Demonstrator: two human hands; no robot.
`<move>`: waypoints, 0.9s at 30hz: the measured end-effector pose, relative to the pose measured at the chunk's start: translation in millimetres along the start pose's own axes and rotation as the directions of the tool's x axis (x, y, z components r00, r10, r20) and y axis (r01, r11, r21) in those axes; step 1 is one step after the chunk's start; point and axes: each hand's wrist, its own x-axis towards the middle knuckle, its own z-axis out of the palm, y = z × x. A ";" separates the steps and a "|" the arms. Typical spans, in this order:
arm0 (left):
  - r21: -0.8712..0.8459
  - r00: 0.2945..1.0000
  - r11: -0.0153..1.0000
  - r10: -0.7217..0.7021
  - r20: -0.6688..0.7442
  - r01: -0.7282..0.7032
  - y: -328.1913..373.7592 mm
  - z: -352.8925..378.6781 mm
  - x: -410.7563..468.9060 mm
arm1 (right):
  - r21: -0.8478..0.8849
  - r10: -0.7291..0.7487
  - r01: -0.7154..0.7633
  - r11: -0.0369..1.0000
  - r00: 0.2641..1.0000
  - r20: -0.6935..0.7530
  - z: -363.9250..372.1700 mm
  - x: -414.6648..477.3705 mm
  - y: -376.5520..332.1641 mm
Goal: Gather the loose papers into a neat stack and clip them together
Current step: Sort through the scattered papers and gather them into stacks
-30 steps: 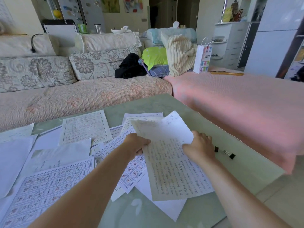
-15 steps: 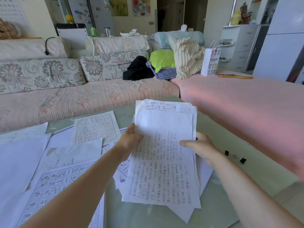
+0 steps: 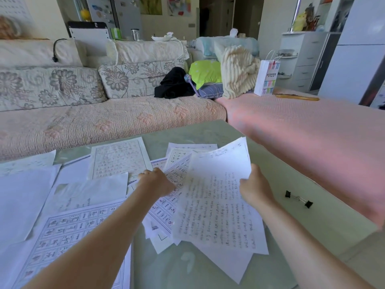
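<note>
My right hand [image 3: 255, 187] grips the right edge of a small stack of handwritten sheets [image 3: 216, 207], which tilts over the table's right half. My left hand [image 3: 155, 182] is off the stack, its fingers curled down on a grid-printed sheet [image 3: 177, 176] just left of the stack. More loose papers lie spread to the left: a large character-grid sheet [image 3: 62, 232], a faint practice sheet [image 3: 119, 158] and blank white sheets [image 3: 20, 197]. Two black binder clips [image 3: 299, 198] lie on the table right of my right hand.
The papers lie on a pale green glass table [image 3: 187, 265]. A beige patterned sofa [image 3: 104, 122] runs behind it. A pink-covered seat [image 3: 312, 132] borders the table's right side. A white paper bag [image 3: 266, 78] and cushions stand at the back.
The stack, held upright in both hands before, has dropped and tilted right. My left hand has let go of it and moved left onto the loose grid sheet.
</note>
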 end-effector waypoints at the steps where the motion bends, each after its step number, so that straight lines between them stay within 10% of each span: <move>1: 0.019 1.000 1.000 -0.002 0.003 0.002 -0.4 1.0 0.0 | -0.027 0.011 -0.011 1.000 1.000 0.007 -1.4 -0.9 1.3; 17: -0.022 0.999 1.000 -0.019 0.030 0.019 -6.2 -5.2 15.8 | -0.030 0.048 -0.048 0.998 0.999 -0.005 -1.2 7.9 4.5; 22: -0.503 0.997 0.862 0.022 -0.072 -0.055 4.4 -3.1 16.8 | 0.006 0.035 -0.035 0.999 0.999 -0.027 -4.8 13.0 9.6; 27: -0.684 0.984 0.728 0.085 0.154 0.044 5.0 -3.3 8.6 | 0.051 0.034 -0.032 0.998 0.999 -0.031 -7.2 14.6 12.4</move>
